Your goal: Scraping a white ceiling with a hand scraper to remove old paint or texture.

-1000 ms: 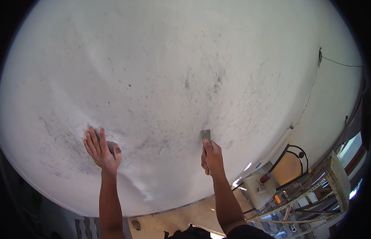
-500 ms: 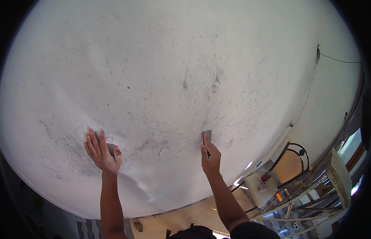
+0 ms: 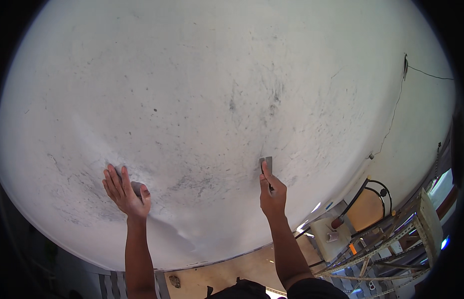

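Observation:
Before me rises a white wall [image 3: 192,74] with grey scuffs and dark specks. My left hand [image 3: 126,194] lies flat on it at the lower left, fingers stretched out and thumb apart. A dark grey patch shows between thumb and forefinger; whether it is shadow or something under the palm I cannot make out. Lower right of the middle, my right hand [image 3: 274,197] grips a small scraper [image 3: 269,163], its forefinger laid along the grey blade. The blade points up, at or close against the wall, below a dark scuffed streak. The handle is mostly hidden in the fist.
To the right stand a chair [image 3: 365,209] with a tan back and a metal angle-iron frame [image 3: 391,239]. A thin cable [image 3: 391,117] runs down near the wall's corner. Beneath the wall, the tan floor [image 3: 227,274] holds a small dark lump [image 3: 174,281].
My right hand has moved the scraper slightly up and to the right. The left hand stays nearly where it was, shifting only a little. The view has turned slightly.

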The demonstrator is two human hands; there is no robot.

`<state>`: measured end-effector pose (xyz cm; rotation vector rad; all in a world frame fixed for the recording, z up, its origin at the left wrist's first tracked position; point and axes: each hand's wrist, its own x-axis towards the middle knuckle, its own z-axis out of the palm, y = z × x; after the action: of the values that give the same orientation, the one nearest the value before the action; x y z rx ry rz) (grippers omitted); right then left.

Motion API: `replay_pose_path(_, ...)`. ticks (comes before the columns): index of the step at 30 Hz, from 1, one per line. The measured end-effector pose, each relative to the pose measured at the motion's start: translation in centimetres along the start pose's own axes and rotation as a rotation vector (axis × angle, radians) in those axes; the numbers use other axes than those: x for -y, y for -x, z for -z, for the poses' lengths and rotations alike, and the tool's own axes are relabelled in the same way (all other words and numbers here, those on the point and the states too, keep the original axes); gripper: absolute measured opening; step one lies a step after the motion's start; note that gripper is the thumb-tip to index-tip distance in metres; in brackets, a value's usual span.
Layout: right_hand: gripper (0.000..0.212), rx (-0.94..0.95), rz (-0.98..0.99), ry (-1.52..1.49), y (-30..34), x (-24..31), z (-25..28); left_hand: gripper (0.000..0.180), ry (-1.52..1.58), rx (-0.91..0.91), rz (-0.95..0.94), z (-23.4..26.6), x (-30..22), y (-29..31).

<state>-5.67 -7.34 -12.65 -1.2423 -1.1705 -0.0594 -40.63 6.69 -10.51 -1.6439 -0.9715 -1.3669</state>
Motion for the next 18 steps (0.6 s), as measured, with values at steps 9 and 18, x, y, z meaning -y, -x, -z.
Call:
replay_pose_path(9,0.042,0.036,-0.024,-0.004,1.0,-1.2,0.4,0.062,-0.030,0.011,0.003,0.0,-0.3,0.0)
replay_pose_path(18,0.044,0.033,-0.015,0.022,1.4,-1.5,0.2,0.061,-0.069,-0.030,-0.020,0.0,-0.4,-0.2)
